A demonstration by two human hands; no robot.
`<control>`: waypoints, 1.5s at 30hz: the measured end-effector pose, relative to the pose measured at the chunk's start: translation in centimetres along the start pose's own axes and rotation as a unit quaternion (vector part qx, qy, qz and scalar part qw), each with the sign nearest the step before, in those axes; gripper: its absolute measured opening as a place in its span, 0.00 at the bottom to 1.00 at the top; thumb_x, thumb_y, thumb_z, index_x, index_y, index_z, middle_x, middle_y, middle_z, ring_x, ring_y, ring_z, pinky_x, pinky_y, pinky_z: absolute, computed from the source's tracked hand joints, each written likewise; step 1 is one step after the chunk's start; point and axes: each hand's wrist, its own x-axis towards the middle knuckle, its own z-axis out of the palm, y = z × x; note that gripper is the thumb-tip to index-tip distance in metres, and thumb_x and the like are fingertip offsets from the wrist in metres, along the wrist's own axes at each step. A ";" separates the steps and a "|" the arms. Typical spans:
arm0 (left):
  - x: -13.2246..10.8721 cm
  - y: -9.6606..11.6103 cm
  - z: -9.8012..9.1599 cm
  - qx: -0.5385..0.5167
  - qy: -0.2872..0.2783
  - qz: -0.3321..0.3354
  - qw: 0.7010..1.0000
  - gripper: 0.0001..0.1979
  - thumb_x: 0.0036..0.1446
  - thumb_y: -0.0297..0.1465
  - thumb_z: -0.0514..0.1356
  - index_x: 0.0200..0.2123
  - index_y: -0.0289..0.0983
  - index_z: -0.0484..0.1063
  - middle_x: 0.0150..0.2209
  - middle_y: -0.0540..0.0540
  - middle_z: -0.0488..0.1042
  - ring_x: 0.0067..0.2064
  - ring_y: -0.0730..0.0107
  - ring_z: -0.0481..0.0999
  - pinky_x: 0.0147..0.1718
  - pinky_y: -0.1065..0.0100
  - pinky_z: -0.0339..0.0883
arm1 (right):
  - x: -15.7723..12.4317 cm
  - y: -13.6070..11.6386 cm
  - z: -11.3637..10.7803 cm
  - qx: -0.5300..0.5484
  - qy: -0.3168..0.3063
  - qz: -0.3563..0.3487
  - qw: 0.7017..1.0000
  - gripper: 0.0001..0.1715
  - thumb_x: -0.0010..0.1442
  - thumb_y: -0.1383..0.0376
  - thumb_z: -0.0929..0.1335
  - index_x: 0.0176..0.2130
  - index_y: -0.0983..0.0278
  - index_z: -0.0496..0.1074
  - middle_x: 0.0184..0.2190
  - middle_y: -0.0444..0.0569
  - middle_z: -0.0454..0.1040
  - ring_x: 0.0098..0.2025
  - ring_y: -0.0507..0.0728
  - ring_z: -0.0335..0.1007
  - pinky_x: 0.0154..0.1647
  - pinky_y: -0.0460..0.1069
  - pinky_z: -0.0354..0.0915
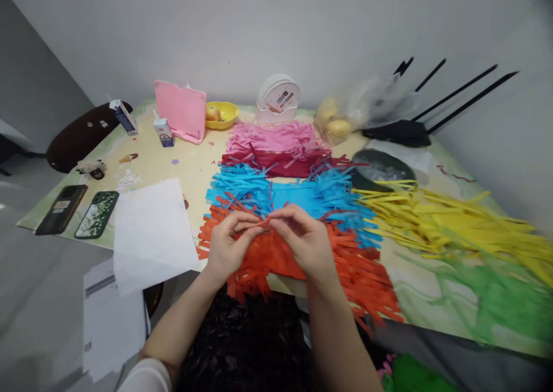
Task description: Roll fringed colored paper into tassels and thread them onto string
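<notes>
My left hand [228, 243] and my right hand [302, 238] meet fingertip to fingertip above the orange fringed paper [345, 265] at the table's near edge. Both pinch one thin orange strip [264, 221] between thumb and fingers. Behind the orange sheet lies a blue fringed paper [298, 195], then a dark red one [285, 163] and a pink one [276, 136]. Loose yellow strips [449, 219] and green strips [496, 294] spread to the right.
White paper sheets [149, 231] overhang the table's front left edge. Two phones [80, 210] lie at the left. A pink tablet stand [180, 111], a yellow bowl [222, 114], a drink carton [164, 132], a bag of fruit [337, 124] and a dark bowl [380, 167] stand further back.
</notes>
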 end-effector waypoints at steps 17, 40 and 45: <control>0.8 0.2 -1.1 -0.042 -0.024 -0.044 0.998 0.11 0.51 0.38 0.69 0.35 0.36 0.78 0.35 0.46 0.81 0.36 0.67 0.80 0.39 0.68 0.74 | 0.2 -1.3 1.3 -0.004 0.128 -0.071 0.989 0.08 0.60 0.66 0.71 0.28 0.63 0.72 0.25 0.41 0.67 0.29 0.51 0.62 0.31 0.47 0.59; 24.4 -2.0 -18.6 0.615 0.147 -0.024 0.774 0.08 0.61 0.29 0.58 0.38 0.32 0.76 0.47 0.37 0.76 0.53 0.54 0.70 0.55 0.51 0.61 | -3.5 3.7 -1.5 -0.203 0.070 -0.052 0.975 0.08 0.65 0.62 0.66 0.39 0.59 0.76 0.36 0.48 0.80 0.37 0.56 0.78 0.36 0.49 0.73; 26.5 -4.5 -15.6 0.629 0.127 -0.043 0.766 0.11 0.58 0.25 0.55 0.42 0.30 0.75 0.49 0.29 0.75 0.55 0.45 0.66 0.54 0.46 0.57 | -6.2 4.9 -6.8 -0.329 0.026 -0.095 0.939 0.08 0.65 0.60 0.66 0.41 0.56 0.75 0.35 0.46 0.81 0.35 0.57 0.80 0.33 0.48 0.76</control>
